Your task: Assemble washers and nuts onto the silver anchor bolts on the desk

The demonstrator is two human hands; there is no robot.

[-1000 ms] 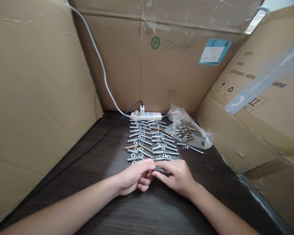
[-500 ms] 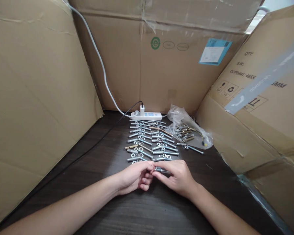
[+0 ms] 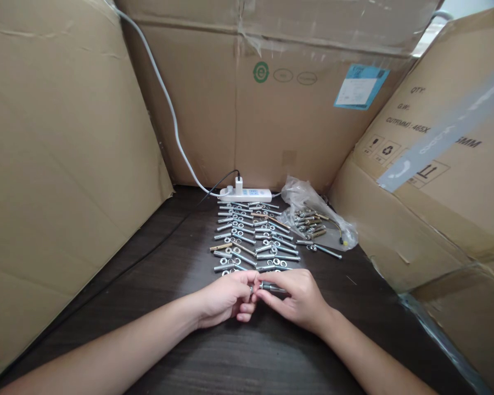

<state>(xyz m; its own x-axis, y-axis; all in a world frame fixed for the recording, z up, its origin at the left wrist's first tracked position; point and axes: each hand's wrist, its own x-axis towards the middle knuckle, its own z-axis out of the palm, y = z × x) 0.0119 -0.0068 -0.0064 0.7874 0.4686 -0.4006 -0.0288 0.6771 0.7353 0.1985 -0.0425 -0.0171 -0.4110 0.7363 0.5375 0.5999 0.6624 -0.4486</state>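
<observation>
My right hand (image 3: 298,296) is closed round an expansion anchor bolt (image 3: 270,286), which lies roughly level with its left end poking out between thumb and fingers. The rest of the bolt is hidden by the fingers. My left hand (image 3: 230,296) is curled at that end, thumb and forefinger pinching a small metal piece (image 3: 251,289); whether it is a nut or a washer I cannot tell. Both hands' fingertips meet just in front of two columns of bolt parts: sleeves, rods (image 3: 243,258), nuts and washers (image 3: 223,261), mostly silver, a few brass-coloured.
A clear plastic bag (image 3: 341,227) with more anchor bolts lies at the back right, a separate rod (image 3: 328,252) beside it. Behind the rows sits a white power strip (image 3: 259,195) with a plug and cables. Cardboard boxes (image 3: 214,109) wall in the dark table (image 3: 148,307).
My left fingers have drawn slightly left from the bolt's end, and a small metal piece now shows between them. My right hand has barely moved.
</observation>
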